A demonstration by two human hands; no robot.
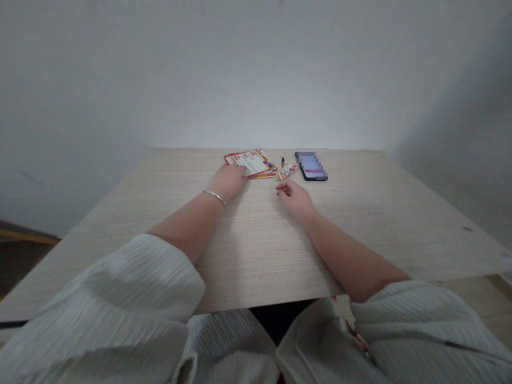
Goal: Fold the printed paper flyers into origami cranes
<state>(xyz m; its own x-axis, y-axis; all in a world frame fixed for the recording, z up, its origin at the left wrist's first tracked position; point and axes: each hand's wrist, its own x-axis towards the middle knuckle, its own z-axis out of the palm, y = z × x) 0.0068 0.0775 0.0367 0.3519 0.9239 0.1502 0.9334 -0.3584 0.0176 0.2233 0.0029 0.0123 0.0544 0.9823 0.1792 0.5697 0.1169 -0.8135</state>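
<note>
Leaflets (256, 160) lie near the tabletop's (256, 256) far edge. Left hand (229, 180) touches their left side; grip cannot be determined. Right hand (296, 199) rests near the scraps (287, 171), fingers half-curled, contents unverifiable. 1 phone (312, 165) lies right of the scraps.

The left hand (229, 182), a silver bracelet (215, 197) at its wrist, rests on the near left edge of a stack of printed cards (252, 162). The right hand (296, 199), loosely curled, is near creased printed paper (287, 171). 1 phone (312, 166) lies farther right, screen up, on the pale wooden table (256, 256).
</note>
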